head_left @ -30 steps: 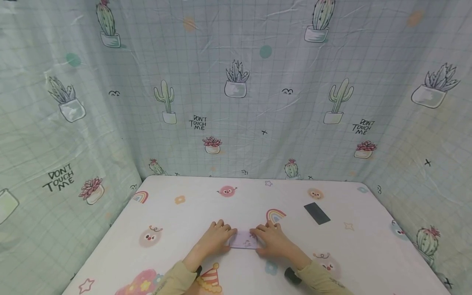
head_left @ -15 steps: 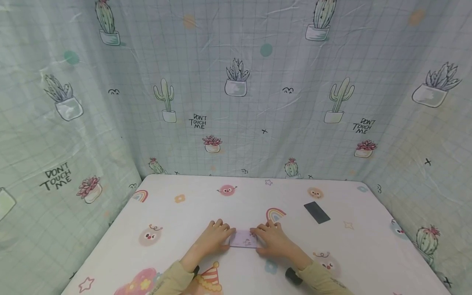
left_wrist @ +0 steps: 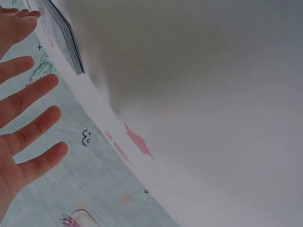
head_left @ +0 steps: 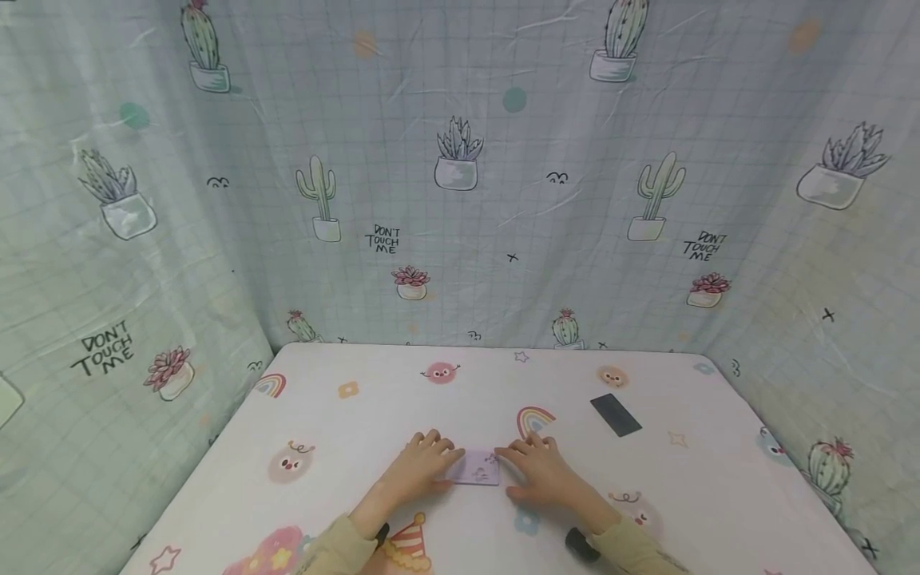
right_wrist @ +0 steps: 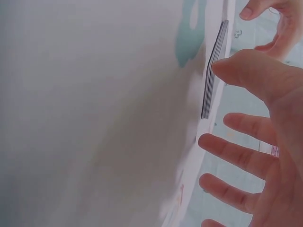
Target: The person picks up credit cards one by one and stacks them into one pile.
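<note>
A small stack of thin cards point(head_left: 477, 469) with a lilac printed top lies flat between my two hands. Its layered dark-and-white edges show in the left wrist view on the stack point(left_wrist: 68, 40) and in the right wrist view point(right_wrist: 213, 71). My left hand point(head_left: 419, 465) is at the left end, thumb and index finger right beside it; whether they touch is unclear. Spread, fairly straight fingers point(left_wrist: 33, 97) show in the left wrist view. My right hand point(head_left: 539, 471) stands slightly off the right end, fingers spread, holding nothing.
A flat black rectangular card point(head_left: 616, 414) lies on the table to the right, behind my right hand. The white table point(head_left: 402, 375) has printed rainbows, faces and flowers. A cactus-print curtain point(head_left: 460, 216) encloses its back and sides.
My right hand has drawn back a little to the right, leaving a gap from the stack's right end. The left hand stays by the stack, which lies in about the same place.
</note>
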`<act>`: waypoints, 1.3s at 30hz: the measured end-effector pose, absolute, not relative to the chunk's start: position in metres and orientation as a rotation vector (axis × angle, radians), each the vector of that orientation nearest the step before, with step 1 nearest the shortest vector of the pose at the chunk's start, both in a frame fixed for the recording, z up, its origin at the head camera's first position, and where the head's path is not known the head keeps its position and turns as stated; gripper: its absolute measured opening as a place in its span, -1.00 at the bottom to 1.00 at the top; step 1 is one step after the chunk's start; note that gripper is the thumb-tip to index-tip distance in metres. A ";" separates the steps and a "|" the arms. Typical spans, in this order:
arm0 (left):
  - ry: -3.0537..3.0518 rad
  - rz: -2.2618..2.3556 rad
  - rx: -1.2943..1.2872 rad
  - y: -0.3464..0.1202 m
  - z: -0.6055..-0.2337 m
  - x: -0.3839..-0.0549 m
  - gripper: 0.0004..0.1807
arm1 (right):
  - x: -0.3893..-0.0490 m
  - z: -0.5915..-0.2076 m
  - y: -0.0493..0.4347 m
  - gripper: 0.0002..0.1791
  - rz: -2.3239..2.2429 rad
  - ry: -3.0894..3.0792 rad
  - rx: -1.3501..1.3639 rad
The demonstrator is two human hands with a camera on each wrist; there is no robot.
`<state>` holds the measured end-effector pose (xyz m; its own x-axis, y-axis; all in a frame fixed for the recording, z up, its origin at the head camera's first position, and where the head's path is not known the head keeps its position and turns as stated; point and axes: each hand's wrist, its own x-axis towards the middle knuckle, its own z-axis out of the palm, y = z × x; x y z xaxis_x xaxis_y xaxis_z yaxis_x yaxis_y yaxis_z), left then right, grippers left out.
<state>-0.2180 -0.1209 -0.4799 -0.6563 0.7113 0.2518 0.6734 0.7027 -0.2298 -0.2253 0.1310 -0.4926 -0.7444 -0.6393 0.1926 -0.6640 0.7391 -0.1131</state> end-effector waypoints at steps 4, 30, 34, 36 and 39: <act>-2.554 0.162 -1.111 -0.119 -0.480 -0.216 -0.52 | -0.225 -0.495 0.137 -0.37 0.270 -2.782 1.037; -2.507 0.105 -1.222 -0.081 -0.475 -0.221 -0.59 | -0.225 -0.501 0.177 -0.42 0.351 -2.789 0.900; -2.521 0.090 -1.235 -0.074 -0.475 -0.223 -0.59 | -0.224 -0.500 0.182 -0.43 0.377 -2.823 0.855; -2.520 0.090 -1.240 -0.071 -0.475 -0.225 -0.59 | -0.224 -0.499 0.185 -0.43 0.379 -2.850 0.826; -2.514 0.075 -1.248 -0.066 -0.474 -0.227 -0.61 | -0.224 -0.499 0.189 -0.44 0.370 -2.871 0.783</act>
